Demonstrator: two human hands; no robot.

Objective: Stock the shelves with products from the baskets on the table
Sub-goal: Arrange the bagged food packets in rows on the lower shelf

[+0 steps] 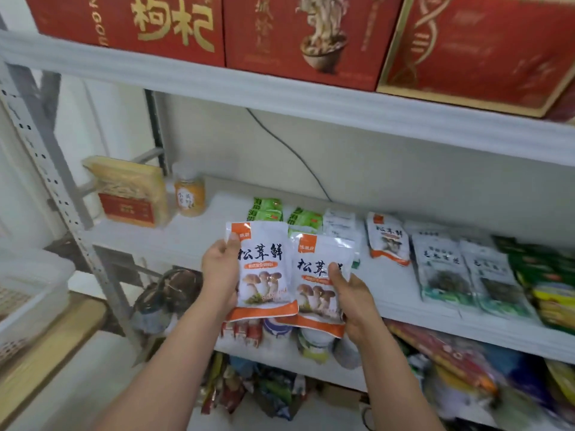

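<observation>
Each packet is slick and held only by one edge, so I reckon either could slip and fall into the jumble of goods (249,393) below. The left hand (219,265) curls round the left packet (264,275), with the thumb pressed on its front. The right hand (351,293) grips the right packet (320,275) at its right edge. The two packets overlap slightly and hang just in front of the middle shelf (199,234). Pushed in carelessly, they could shove the green packets (305,220) lying behind them. A matching packet (389,241) lies further right.
</observation>
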